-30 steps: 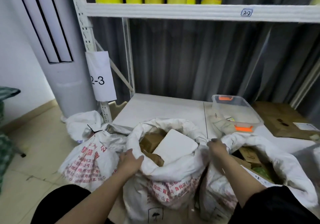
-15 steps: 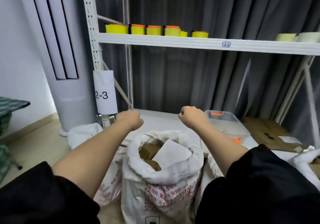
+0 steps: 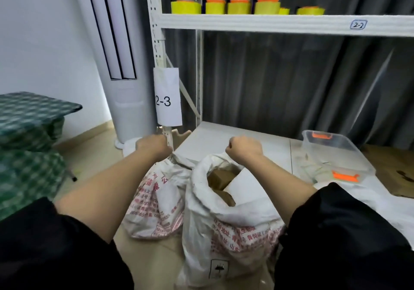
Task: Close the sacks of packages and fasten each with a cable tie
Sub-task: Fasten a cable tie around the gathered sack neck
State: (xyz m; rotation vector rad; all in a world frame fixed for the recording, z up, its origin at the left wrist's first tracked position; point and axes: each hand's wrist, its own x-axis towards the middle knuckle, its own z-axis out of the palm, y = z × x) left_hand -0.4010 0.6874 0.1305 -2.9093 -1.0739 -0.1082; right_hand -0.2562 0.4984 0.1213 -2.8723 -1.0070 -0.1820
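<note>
Both hands are balled into fists out in front, left hand (image 3: 154, 147) and right hand (image 3: 244, 148), and I can't tell if either holds anything. Right below them, two sacks sit on the floor: the open sack (image 3: 226, 222), mouth gaping with brown boxes (image 3: 220, 177) showing, under the right fist, and the second sack (image 3: 156, 202) touching its left side. A clear tub (image 3: 336, 155) sits on the low shelf's (image 3: 235, 137) right part.

Shelf (image 3: 268, 24): carrying yellow rolls (image 3: 238, 7) in a row.
Paper label (image 3: 168, 100): hanging on the rack post, reading 2-3.
Clear bin (image 3: 336, 153): sitting on the surface (image 3: 235, 139).
Tower unit (image 3: 121, 65): standing by the wall.
</note>
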